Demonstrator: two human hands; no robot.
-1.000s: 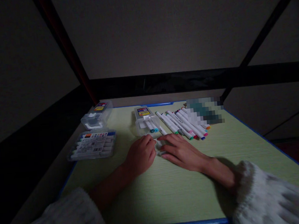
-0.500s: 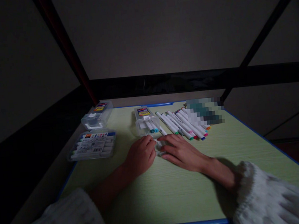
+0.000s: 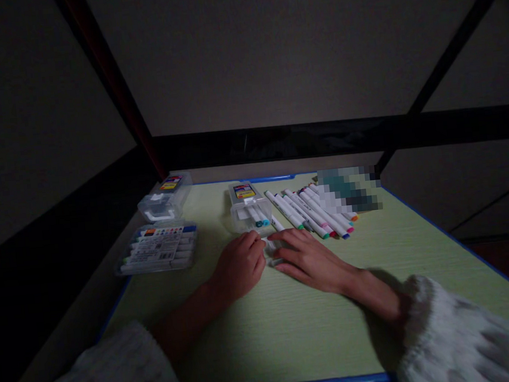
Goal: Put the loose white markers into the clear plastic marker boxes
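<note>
Pale green tabletop, blue-edged, with marker cases along its far side

Dim light covers the tabletop [image 3: 269,340]. At its middle, a small clear-and-white piece [image 3: 271,248] lies between the left hand [image 3: 239,266], fingers curled, and the right hand [image 3: 313,260], fingers slightly spread; whether either grips it, I cannot tell. Just beyond, a labelled clear plastic box [image 3: 247,199] shows teal- and light-blue-ended markers [image 3: 259,216]. At left, a flat clear case [image 3: 158,248] holds a row of white markers. Loose markers [image 3: 308,210] lie far right of the hands.
</note>
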